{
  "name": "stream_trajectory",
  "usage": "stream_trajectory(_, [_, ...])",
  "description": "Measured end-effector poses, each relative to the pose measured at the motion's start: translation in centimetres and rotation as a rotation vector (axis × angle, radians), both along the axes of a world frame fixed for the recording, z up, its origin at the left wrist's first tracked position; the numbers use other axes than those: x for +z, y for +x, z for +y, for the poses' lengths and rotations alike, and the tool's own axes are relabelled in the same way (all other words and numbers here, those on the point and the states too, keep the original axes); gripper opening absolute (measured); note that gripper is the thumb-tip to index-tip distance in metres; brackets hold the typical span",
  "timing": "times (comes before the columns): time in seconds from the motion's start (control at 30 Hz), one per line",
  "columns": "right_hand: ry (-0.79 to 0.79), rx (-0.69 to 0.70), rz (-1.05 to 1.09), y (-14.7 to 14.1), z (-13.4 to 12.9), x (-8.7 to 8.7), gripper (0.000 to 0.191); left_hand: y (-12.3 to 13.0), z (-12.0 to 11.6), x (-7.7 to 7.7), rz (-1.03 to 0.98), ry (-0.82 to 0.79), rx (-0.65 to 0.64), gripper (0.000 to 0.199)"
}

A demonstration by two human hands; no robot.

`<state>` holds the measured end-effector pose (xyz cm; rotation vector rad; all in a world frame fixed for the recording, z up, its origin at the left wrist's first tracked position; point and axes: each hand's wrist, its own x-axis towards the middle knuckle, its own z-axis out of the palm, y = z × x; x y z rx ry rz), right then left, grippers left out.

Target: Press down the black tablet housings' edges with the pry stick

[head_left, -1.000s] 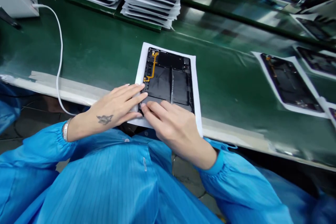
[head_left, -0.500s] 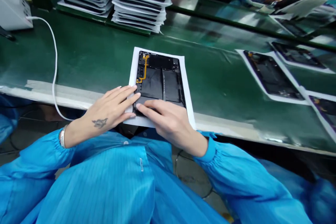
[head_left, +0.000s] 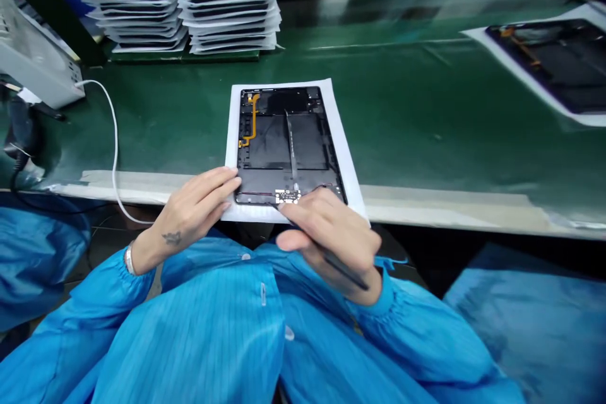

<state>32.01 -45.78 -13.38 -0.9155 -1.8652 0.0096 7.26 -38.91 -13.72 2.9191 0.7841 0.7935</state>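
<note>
On the green table (head_left: 411, 145), uncovered black tablet (head_left: 267, 142); white-dotted circuit board (head_left: 287, 196) looks placed, closing up probably left; right hand (head_left: 336, 227) gripping thin black tool (head_left: 348, 272); left hand (head_left: 201, 199) flat, empty.

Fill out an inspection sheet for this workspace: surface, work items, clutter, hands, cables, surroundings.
Surface: green bench, pale tape along its front edge.
Work items: open black casing on a white sheet; orange flex strip at its left, small circuit board near its close end.
Clutter: two stacks at back left; second open casing at right.
Hands: left hand at the casing's left edge; right hand holds a thin dark tool.
Cables: white cable from a white box; dark cable at far left.
Surroundings: blue garments either side; background blurred.
</note>
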Motion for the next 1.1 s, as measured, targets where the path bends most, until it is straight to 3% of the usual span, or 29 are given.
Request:
stream_trajectory(0.1, [0.088,-0.048,-0.076,-0.8,0.1,-1.5,0.011,0.4,-0.2,-0.1,-0.027,0.031,-0.034,0.042])
stream_trajectory(0.3, [0.099,-0.089,-0.144,-1.3,0.1,-3.3,0.023,0.7,-0.1,-0.5,-0.044,0.072,-0.048,0.039])
stream_trajectory(0.5, [0.061,-0.221,-0.152,-0.6,-1.2,-3.4,0.043,0.5,-0.2,-0.6,-0.007,0.071,-0.043,0.036])
stream_trajectory(0.63, [0.039,-0.209,-0.095,0.4,-1.8,-3.0,0.049,0.5,-0.4,-0.2,0.043,0.060,-0.069,0.038])
stream_trajectory(0.73, [-0.062,-0.152,0.048,0.6,-0.9,-1.6,0.042,1.1,-0.6,0.5,0.124,0.042,-0.049,0.037])
stream_trajectory(0.9, [-0.455,0.010,0.230,-0.8,2.3,1.3,0.012,2.4,-0.9,1.0,0.217,0.075,0.008,0.038])
stream_trajectory(1.1, [-0.568,0.100,0.170,-1.2,3.5,1.2,0.016,2.5,-1.2,0.2,0.175,0.074,0.030,0.037])
